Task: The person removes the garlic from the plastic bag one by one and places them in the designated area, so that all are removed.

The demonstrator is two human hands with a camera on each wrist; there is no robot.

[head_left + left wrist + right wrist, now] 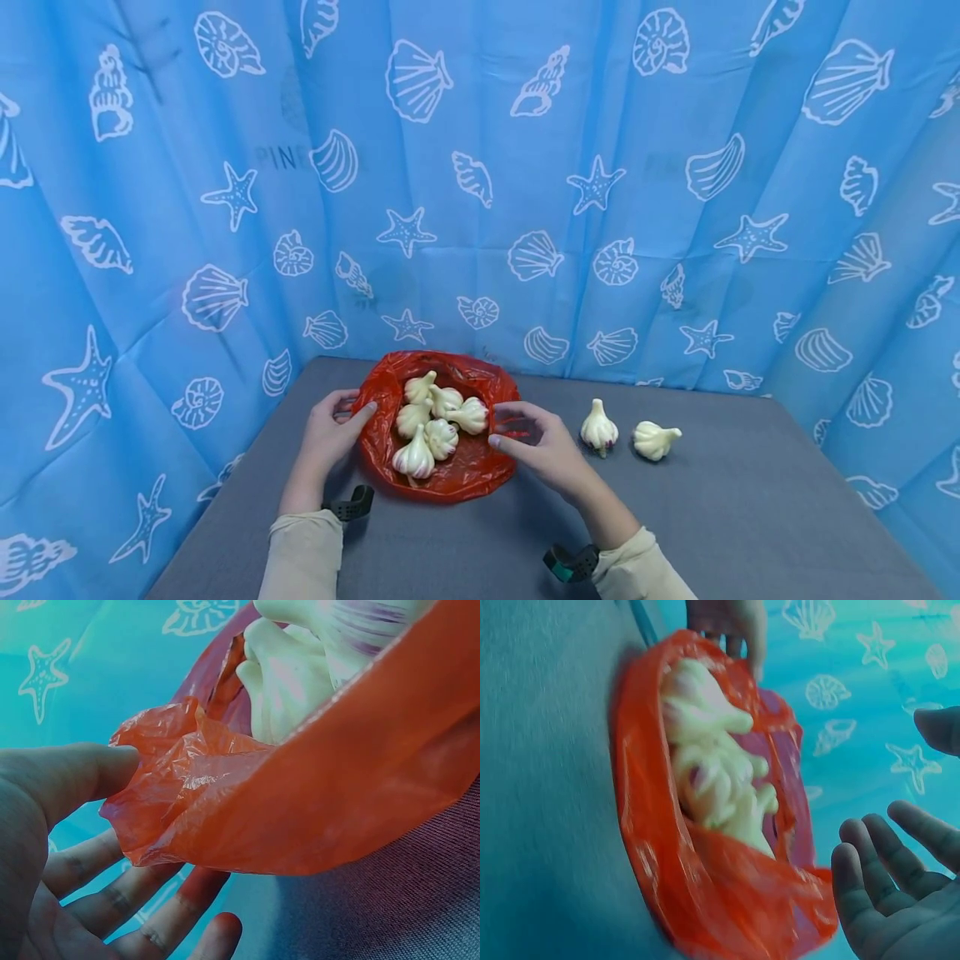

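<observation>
A red plastic bag (472, 479) lies with its mouth spread wide on the grey table. Inside it several garlic bulbs (414, 457) are heaped, cream white with purplish streaks. At the bag's left edge is my left hand (330, 429); in the left wrist view its thumb (97, 776) touches the crumpled rim while the other fingers extend loosely behind and below. My right hand (543, 446) is at the right edge, its fingers spread and gently bent; the right wrist view shows the palm (907, 915) with nothing in it, close beside the red plastic.
Two more garlic bulbs stand apart to the right of the bag: one upright garlic bulb (598, 427) and one garlic bulb on its side (655, 440). A blue curtain (480, 225) with white shells and starfish hangs behind the table (720, 508) and along its sides.
</observation>
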